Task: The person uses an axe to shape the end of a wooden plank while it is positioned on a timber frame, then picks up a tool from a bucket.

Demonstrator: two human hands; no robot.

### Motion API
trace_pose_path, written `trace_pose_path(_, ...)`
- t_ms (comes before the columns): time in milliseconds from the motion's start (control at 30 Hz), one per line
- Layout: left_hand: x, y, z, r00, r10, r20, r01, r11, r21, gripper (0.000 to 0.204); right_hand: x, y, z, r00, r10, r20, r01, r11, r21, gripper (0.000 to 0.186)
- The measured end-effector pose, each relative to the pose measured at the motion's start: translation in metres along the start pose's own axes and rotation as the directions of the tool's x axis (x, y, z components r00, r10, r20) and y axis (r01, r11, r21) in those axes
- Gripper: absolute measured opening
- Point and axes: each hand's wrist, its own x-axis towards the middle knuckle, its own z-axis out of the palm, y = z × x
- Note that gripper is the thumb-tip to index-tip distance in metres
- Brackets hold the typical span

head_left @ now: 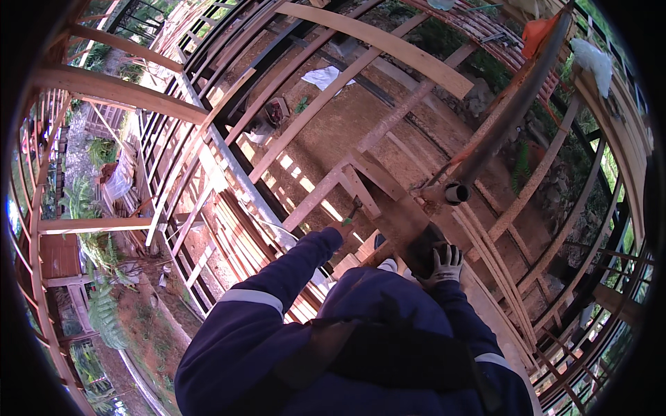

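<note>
Below me my left hand (340, 227) is closed around a slim tool with a green handle (347, 220), its far end at a short wooden brace (361, 197) fixed among the timbers. My gloved right hand (446, 263) has its fingers apart, resting against a dark, blurred piece (424, 246) beside the wood. Just beyond that hand, up and to the right, is the open end of a dark metal tube (455, 193). My dark blue sleeves and body fill the lower middle.
Timber joists (326, 81) form an open grid above brown ground. A pale board (388, 38) lies across the top. Long boards (229, 229) are stacked at left, more planks (499, 277) run at right. A white sheet (326, 80) lies below the joists; a translucent bag (591, 66) sits upper right.
</note>
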Motion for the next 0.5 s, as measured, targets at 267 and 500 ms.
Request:
trace_pose_path(267, -0.043, -0.051, 0.072, 0.845, 0.366, -0.39, -0.306, 0.929, 0.208, 0.052, 0.0, 0.004, 0.007, 0.996, -0.016, -0.086, 0.012, 0.999, -0.038, 0.088)
trace_pose_path(500, -0.062, -0.064, 0.077, 0.885, 0.403, -0.233, -0.362, 0.911, 0.198, 0.052, -0.001, -0.007, -0.009, 0.999, 0.036, -0.024, -0.038, 0.997, -0.069, 0.087)
